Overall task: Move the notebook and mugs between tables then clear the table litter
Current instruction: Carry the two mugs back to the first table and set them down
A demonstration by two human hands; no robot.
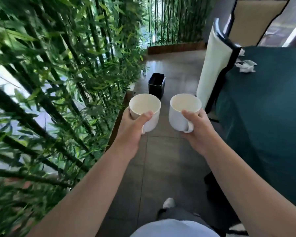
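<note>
I carry two empty white mugs in front of me above the floor. My left hand [133, 127] grips the left mug [148, 108] round its side, thumb over the rim. My right hand [197, 125] holds the right mug [181, 110] at its handle, thumb on the rim. Crumpled white paper litter [245, 65] lies on the table with the dark green cloth [266, 103] at the right. No notebook is in view.
A black bin [156, 85] stands on the tiled floor [162, 159] straight ahead. A bamboo hedge [50, 82] lines the left side. A cream chair with a dark frame [212, 64] stands against the green table, another [256, 19] behind it. My shoe [168, 203] shows below.
</note>
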